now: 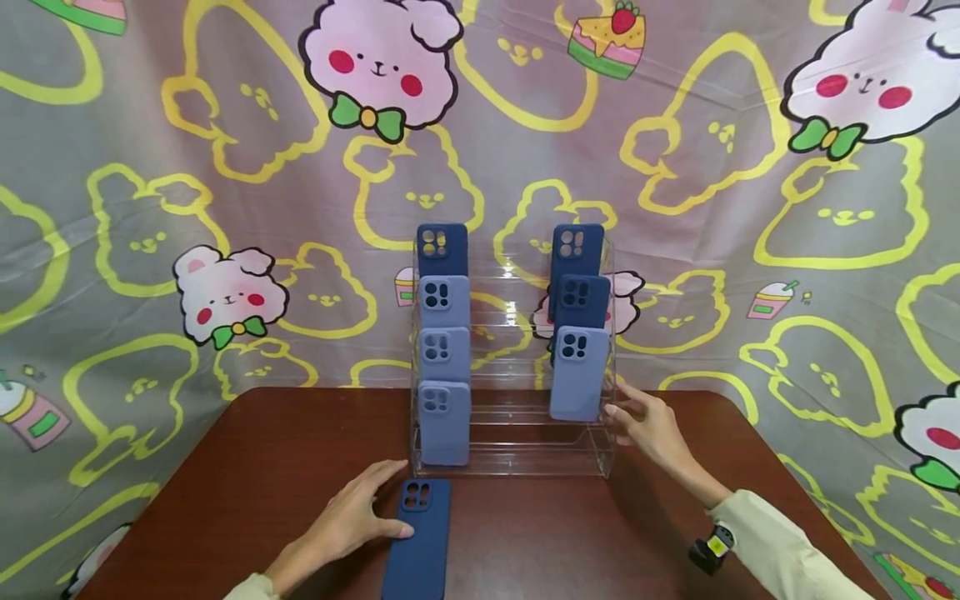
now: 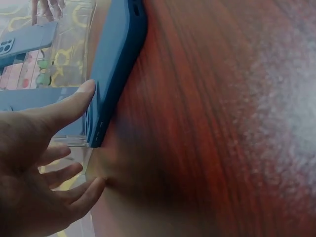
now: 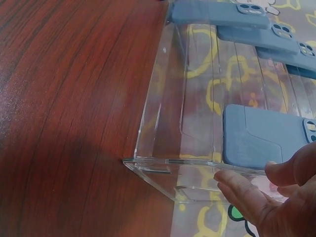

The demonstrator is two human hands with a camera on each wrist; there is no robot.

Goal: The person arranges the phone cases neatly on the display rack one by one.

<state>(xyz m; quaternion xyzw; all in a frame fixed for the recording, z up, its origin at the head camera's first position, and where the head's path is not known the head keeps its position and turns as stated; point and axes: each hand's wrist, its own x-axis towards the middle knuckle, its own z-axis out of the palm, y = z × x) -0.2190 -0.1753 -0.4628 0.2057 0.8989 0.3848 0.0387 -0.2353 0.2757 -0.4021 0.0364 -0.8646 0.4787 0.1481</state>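
A dark blue phone case [image 1: 422, 542] lies on the table in front of a clear acrylic rack [image 1: 517, 460]. My left hand [image 1: 352, 517] is beside this case, fingers spread; its thumb [image 2: 81, 101] touches or nearly touches the case near the camera cutouts. At the rack's right side is my right hand [image 1: 651, 427], its fingers [image 3: 237, 190] against or close to the outside of the clear side panel. Nearest it on the rack is a light blue case [image 1: 581, 379]. The right thumb is near that case's edge; contact is unclear.
Light blue cases [image 1: 444, 433] stand in the rack's left column, below a dark blue case [image 1: 442, 250]. Two dark blue cases [image 1: 585, 300] stand in the upper right column. A patterned cloth [image 1: 300, 208] hangs behind the brown table [image 1: 300, 433].
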